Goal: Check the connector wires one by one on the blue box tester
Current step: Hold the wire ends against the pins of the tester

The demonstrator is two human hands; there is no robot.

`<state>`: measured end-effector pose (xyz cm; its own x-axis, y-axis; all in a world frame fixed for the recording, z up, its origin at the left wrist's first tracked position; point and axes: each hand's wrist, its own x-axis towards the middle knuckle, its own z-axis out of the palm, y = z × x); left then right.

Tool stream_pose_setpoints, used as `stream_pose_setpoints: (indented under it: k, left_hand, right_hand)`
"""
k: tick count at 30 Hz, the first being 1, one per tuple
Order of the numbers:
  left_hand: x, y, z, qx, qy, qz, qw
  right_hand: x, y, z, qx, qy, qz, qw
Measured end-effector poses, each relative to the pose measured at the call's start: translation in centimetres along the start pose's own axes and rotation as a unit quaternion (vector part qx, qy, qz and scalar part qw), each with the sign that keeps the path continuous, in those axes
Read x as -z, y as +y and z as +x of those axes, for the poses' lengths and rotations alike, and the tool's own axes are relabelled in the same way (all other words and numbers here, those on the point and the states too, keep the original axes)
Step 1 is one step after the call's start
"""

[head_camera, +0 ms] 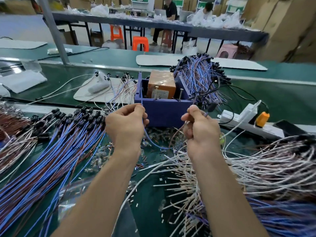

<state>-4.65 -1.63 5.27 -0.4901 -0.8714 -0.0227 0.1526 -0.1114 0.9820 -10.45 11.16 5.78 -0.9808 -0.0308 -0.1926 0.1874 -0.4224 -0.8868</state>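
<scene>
Your left hand (126, 124) and right hand (200, 127) each pinch one end of a connector wire (153, 144), slack looping low between them; blue box tester (164, 112) sits just beyond both, dead ahead, neither hand clearly nearer.

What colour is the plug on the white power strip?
The plug is orange; head view.
</scene>
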Motion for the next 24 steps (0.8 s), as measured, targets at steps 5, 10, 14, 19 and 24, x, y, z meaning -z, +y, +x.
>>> stream_pose_setpoints:
  k: [5,10,14,19,24]
  left_hand:
    - [-1.1,-1.6,0.0,-0.124,0.003,0.168,0.978]
    - [-1.1,-2.0,0.7,-0.163,0.002,0.171,0.972]
    - [-0.5,-2.1,1.5,-0.160,0.005,0.169,0.972]
    - [-0.6,-2.5,1.5,-0.158,0.002,0.166,0.973]
    - [-0.8,-2.9,1.2,-0.163,-0.019,0.158,0.974]
  right_hand:
    - [0.0,2.0,1.1,-0.008,0.011,-0.006,1.000]
    - [0.2,2.3,2.3,-0.025,-0.001,0.021,0.999]
    - [0.3,2.4,2.4,-0.037,-0.008,0.047,0.998]
    - [0.4,2.3,2.3,-0.033,-0.017,0.055,0.998]
    - [0.5,2.2,2.2,-0.030,-0.019,0.052,0.998]
